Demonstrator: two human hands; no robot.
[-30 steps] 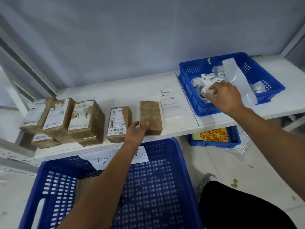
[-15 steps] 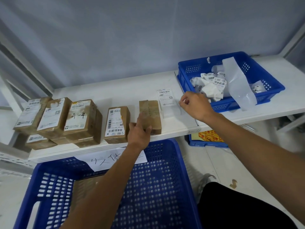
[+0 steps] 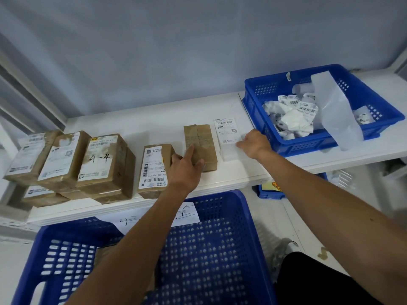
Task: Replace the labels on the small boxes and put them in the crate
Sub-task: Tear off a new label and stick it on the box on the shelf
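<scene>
A bare brown box (image 3: 200, 143) with no label lies on the white shelf (image 3: 141, 126). My left hand (image 3: 186, 167) rests on its near end, forefinger stretched along the top, thumb at the side. To its right lies a stack of white labels (image 3: 226, 133); my right hand (image 3: 255, 143) touches the stack's near right edge with its fingertips. A labelled box (image 3: 154, 168) sits left of my left hand, and several more labelled boxes (image 3: 66, 164) are stacked at the far left. The big blue crate (image 3: 220, 249) stands below the shelf in front of me.
A smaller blue basket (image 3: 365, 102) at the right of the shelf holds crumpled peeled labels and a strip of backing paper. A handwritten paper sheet (image 3: 189, 213) hangs over the big crate's far rim. Another blue bin (image 3: 267, 191) sits under the shelf.
My right hand left the small basket and moved left to the label stack. My left hand slid further onto the bare box.
</scene>
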